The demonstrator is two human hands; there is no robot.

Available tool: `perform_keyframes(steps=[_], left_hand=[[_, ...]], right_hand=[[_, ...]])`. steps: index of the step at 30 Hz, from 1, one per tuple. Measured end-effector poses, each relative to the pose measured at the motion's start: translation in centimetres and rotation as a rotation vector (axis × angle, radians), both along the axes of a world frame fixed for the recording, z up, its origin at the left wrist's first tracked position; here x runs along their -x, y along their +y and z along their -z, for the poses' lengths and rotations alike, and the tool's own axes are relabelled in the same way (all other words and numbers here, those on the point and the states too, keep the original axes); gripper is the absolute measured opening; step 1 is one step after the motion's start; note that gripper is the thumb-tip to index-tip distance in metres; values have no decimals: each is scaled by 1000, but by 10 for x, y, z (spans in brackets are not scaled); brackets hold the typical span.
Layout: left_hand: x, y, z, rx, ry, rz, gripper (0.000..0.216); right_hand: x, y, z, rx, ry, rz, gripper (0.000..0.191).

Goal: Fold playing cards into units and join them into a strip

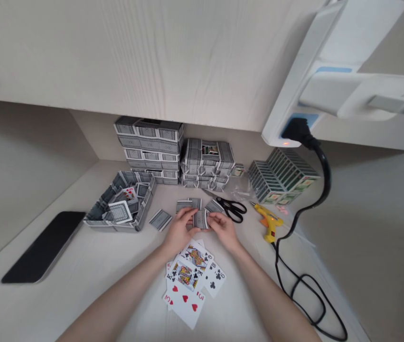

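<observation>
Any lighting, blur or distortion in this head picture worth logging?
Head view: soft light, no harsh glare on the three of hearts; head view again: the power strip looks stretched near the upper right, probably lens distortion; also head view: slight overall softness, though the left hand and right hand read clearly.

Folded card [200, 219]: grey-patterned, white-edged. Right of folded card: black-handled scissors [227, 207], yellow glue gun [272, 220]. Near side of folded card: white playing cards [187, 280], red/black print.
</observation>
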State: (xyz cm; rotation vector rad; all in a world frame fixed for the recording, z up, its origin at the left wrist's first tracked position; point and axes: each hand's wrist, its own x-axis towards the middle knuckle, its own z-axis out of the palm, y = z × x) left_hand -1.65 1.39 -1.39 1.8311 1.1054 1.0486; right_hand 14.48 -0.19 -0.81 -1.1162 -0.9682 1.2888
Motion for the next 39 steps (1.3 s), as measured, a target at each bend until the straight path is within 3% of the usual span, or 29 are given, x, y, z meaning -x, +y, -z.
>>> perform_keyframes(steps=[12, 26, 39], left_hand=[[2, -2, -3, -57, 42, 57, 53], [2, -2, -2, -92, 144, 39, 56], [2, -4, -6, -156, 150, -37, 50]], right_hand=[[-3, 1, 0, -40, -216, -52, 30], [-1, 1, 9, -25, -249, 23, 35], [5, -6, 7, -67, -214, -158, 40]])
